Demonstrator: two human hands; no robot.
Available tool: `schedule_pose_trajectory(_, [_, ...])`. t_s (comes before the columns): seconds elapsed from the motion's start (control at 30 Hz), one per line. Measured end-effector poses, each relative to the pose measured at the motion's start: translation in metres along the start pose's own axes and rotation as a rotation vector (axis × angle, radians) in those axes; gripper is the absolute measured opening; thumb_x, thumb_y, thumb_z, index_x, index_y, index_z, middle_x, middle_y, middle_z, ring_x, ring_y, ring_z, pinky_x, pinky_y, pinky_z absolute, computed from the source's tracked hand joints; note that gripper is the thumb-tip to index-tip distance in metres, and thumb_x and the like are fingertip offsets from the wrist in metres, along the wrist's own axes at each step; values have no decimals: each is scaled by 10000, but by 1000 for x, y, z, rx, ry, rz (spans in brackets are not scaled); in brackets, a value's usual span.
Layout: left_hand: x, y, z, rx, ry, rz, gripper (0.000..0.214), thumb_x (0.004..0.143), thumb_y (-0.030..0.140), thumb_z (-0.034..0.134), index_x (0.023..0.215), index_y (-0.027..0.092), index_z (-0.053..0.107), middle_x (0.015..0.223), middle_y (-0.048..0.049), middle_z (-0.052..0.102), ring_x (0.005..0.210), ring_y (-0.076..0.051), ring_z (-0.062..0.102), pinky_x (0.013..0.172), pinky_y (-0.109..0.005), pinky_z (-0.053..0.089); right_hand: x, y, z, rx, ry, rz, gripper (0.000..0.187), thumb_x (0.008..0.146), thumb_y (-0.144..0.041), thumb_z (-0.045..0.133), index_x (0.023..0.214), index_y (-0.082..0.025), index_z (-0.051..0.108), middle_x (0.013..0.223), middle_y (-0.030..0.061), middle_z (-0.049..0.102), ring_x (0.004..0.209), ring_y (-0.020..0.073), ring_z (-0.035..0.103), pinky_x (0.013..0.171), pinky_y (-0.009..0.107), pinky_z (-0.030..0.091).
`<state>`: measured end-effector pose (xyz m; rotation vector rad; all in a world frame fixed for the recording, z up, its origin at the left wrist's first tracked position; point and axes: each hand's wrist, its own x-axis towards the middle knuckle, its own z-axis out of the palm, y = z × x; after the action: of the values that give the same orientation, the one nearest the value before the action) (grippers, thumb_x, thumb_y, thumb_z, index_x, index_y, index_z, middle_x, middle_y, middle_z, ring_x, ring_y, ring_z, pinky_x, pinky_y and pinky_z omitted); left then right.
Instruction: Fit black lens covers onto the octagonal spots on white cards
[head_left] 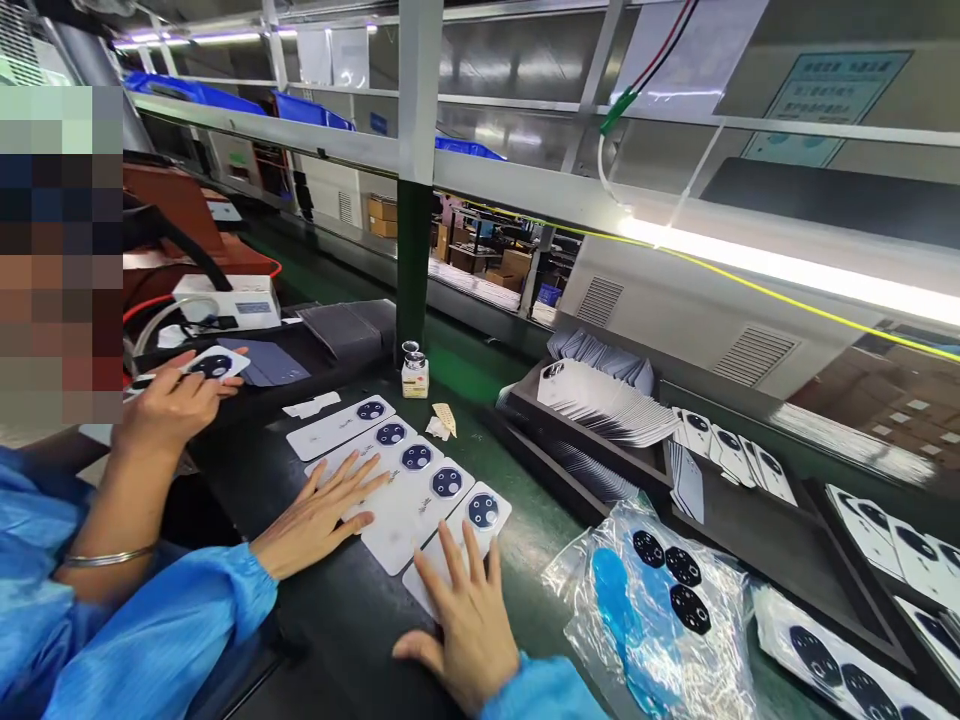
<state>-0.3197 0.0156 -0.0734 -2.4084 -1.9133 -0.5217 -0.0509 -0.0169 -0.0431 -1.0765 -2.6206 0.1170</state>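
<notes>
Several white phone back panels (405, 515) lie side by side in a slanting row on the dark bench, each with a round dark camera plate (447, 483) at its far end. My left hand (322, 515) rests flat across the panels on the left of the row, fingers spread. On the rightmost panel (486, 495) lie the outstretched fingers of my right hand (472, 610), its thumb spread out to the left. Neither hand grips anything. Whether the left palm presses on the panels or the bench is hard to make out.
At left a co-worker's hand (176, 400) holds a similar panel (217, 365). Beyond the row stand a small bottle (415, 378) and paper scraps (444, 422). To the right are a plastic bag (660, 620) with round black plates and black trays (787, 560) with stacked panels (600, 400).
</notes>
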Motion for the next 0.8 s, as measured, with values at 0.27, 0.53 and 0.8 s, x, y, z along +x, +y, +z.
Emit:
schedule_pose_trajectory(0.27, [4,-9,-25,72,-168,-10,493,928,416,368,1413,330,363,1513,-12,261,1399,-326,230,1087,-587,210,30,-24,2,111,-152,184,815,739,-735,523,1397,-267,416,1482,116,285,1370,403,214,1048,702,184])
schedule_pose_trajectory(0.53, [-28,0,-14,93,-52,123,494,928,491,382,1407,372,360,1502,0,308,1377,-334,292,1062,-559,267,-16,-47,36,-72,110,125,969,671,-831,463,1388,-179,439,1436,194,355,1301,434,360,962,687,370])
schedule_pose_trajectory(0.8, [-98,46,1,151,167,337,812,810,734,434,1475,330,200,1481,-31,385,1351,-316,332,1091,-494,184,-100,-55,85,-436,700,101,221,904,-357,535,1085,-287,641,1198,45,658,1307,247,423,1145,563,160])
